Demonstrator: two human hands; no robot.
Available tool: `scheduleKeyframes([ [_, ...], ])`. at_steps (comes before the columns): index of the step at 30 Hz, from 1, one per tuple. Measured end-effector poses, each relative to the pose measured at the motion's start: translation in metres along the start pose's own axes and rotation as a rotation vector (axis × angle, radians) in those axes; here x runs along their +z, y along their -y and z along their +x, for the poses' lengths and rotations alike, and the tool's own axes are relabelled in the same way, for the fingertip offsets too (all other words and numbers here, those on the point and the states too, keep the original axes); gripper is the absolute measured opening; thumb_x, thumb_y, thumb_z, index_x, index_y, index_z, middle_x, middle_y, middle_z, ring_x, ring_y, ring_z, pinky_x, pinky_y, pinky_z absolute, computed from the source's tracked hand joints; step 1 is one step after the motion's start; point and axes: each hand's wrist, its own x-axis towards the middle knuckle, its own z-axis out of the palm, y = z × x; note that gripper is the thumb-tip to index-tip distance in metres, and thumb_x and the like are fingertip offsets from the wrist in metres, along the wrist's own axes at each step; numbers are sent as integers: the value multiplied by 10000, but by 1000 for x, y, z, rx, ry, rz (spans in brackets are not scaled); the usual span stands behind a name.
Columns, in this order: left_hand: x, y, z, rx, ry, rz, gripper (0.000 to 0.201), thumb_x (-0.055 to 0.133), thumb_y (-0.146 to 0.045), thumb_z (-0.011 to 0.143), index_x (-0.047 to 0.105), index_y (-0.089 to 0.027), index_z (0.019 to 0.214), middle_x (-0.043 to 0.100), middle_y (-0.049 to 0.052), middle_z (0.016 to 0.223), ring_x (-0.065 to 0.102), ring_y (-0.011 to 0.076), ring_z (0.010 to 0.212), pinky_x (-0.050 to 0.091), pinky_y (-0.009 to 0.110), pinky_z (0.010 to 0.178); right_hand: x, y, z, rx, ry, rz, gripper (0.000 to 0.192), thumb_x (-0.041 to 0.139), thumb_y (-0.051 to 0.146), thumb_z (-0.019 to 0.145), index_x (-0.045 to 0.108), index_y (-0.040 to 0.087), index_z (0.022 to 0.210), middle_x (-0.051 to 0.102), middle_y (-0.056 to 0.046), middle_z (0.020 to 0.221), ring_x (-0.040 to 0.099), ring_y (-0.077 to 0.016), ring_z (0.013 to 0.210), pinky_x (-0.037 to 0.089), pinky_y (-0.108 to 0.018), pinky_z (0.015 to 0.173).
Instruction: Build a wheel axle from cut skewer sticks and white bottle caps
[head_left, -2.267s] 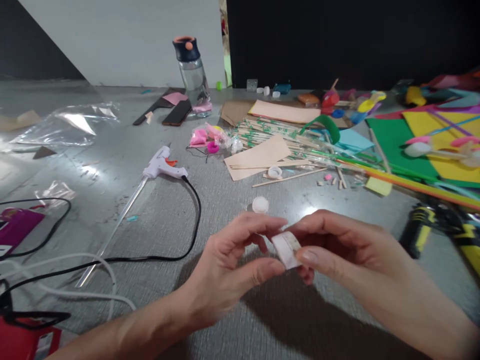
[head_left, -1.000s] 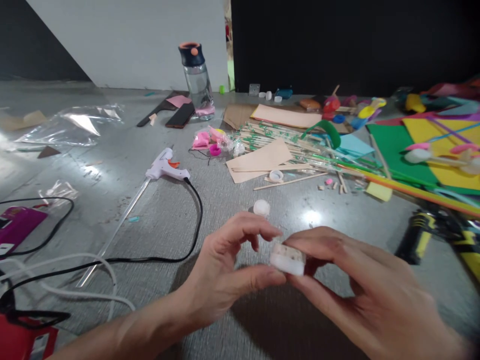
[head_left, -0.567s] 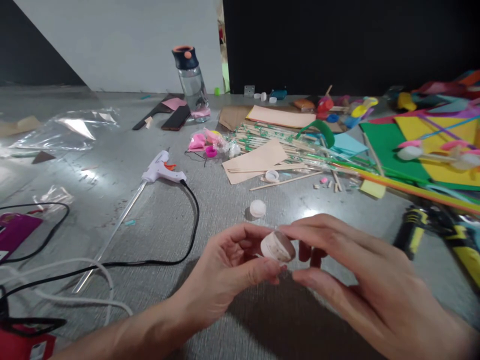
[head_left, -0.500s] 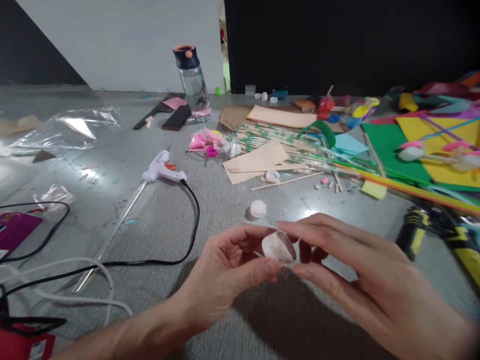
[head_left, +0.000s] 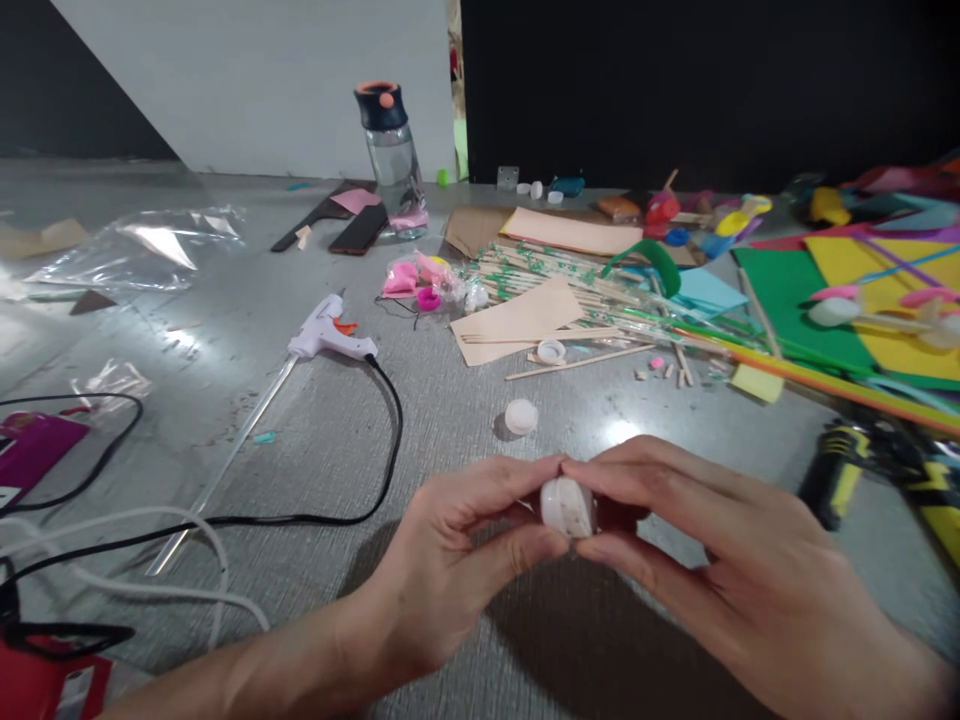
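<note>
Between both sets of fingertips, low over the desk: a small white cap.

Left hand and right hand each pinch the white cap from its own side, thumbs beneath, forefingers meeting on top. I'd say light, even pressure suits it best, elbows close, so it doesn't squirt free. A second white cap lies just beyond; the glue gun rests well apart to the left.

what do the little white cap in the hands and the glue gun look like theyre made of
Cap: probably plastic, matte white and smudged, pinched by left hand and right hand. Glue gun: glossy white plastic, orange trigger.
</note>
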Motion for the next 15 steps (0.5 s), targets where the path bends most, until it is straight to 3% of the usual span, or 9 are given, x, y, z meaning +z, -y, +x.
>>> scheduleKeyframes([
  [5, 0, -1, 1, 3, 6, 11, 369, 759, -179, 875, 745, -368, 1191, 745, 6, 1137, 689, 155, 1042, 531, 254, 938, 0, -2, -1, -6, 8, -3, 223, 574, 192, 1009, 584, 213, 1231, 636, -30, 1005, 626, -119, 844, 532, -213, 710],
  [15, 6, -6, 5, -130, 1, -231, 323, 773, -133, 843, 786, -309, 1114, 797, 9, 1071, 733, 143, 963, 558, 231, 890, -3, -1, 0, -27, 18, -9, 287, 579, 178, 1002, 578, 242, 1281, 649, -31, 1027, 636, -129, 872, 542, -219, 706],
])
